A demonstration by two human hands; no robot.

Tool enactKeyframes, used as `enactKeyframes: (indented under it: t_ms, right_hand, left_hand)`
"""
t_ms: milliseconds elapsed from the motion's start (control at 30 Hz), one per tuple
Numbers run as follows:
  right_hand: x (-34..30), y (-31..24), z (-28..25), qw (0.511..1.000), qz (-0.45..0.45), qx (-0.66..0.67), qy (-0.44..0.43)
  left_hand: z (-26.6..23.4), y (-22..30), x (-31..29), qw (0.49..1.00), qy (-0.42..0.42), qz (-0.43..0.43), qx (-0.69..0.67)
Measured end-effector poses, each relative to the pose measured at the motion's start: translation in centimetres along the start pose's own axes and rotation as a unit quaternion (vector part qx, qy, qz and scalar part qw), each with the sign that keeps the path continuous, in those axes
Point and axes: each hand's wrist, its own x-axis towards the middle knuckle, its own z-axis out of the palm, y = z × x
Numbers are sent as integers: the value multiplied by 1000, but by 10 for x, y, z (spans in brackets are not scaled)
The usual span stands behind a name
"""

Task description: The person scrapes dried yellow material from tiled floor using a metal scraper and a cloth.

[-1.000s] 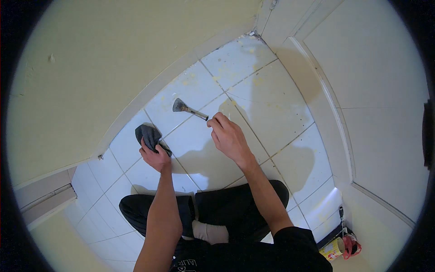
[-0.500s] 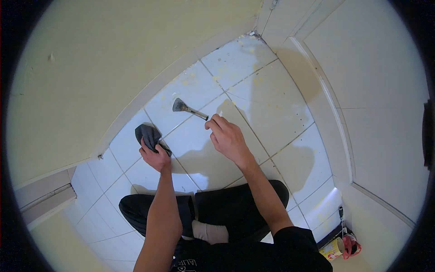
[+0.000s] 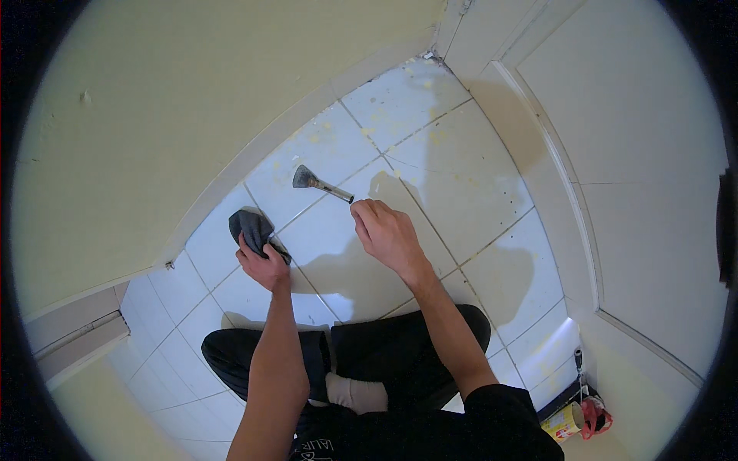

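My right hand is closed on the handle end of a scraper. The tool points up and left, its dark, fan-shaped blade over the white tiles near the wall. Whether the blade touches the floor I cannot tell. Farther left, my left hand grips a bunched dark grey cloth, with fingers over its near side and the thumb on its right edge. Yellowish specks and smears dot the tiled floor, mostly toward the far corner.
A cream wall with a pale skirting board runs along the left. On the right stands a white door. A yellow tin, a red plastic bag and a dark-handled tool sit at the lower right. My folded legs are close below.
The fingers of my right hand have curled closer round the end of the scraper's handle. My left hand and the cloth have stayed in place.
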Motion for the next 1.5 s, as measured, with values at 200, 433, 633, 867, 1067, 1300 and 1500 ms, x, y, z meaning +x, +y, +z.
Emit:
enactKeyframes:
  t_ms: [200, 433, 633, 867, 1067, 1300, 1500]
  right_hand:
    - [-4, 6, 11, 1000, 15, -16, -23]
    - [-4, 15, 26, 1000, 2, -3, -14]
    - [2, 22, 56, 1000, 4, -5, 4]
    - [3, 37, 98, 997, 4, -73, 3]
    - [0, 38, 104, 997, 17, -80, 15]
    - [0, 32, 101, 996, 44, -70, -21]
    - [-2, 35, 102, 996, 29, -78, -11]
  left_hand:
    - [1, 0, -1, 1000, 1, 6, -10]
    - [-4, 4, 0, 1000, -5, -8, -13]
    - [-1, -4, 2, 1000, 6, -12, 2]
    - [-1, 3, 4, 999, 3, -45, 1]
    - [-4, 2, 4, 997, -25, -68, 14]
    - [-2, -2, 4, 998, -15, -60, 16]
    - [-1, -1, 4, 998, -19, -58, 14]
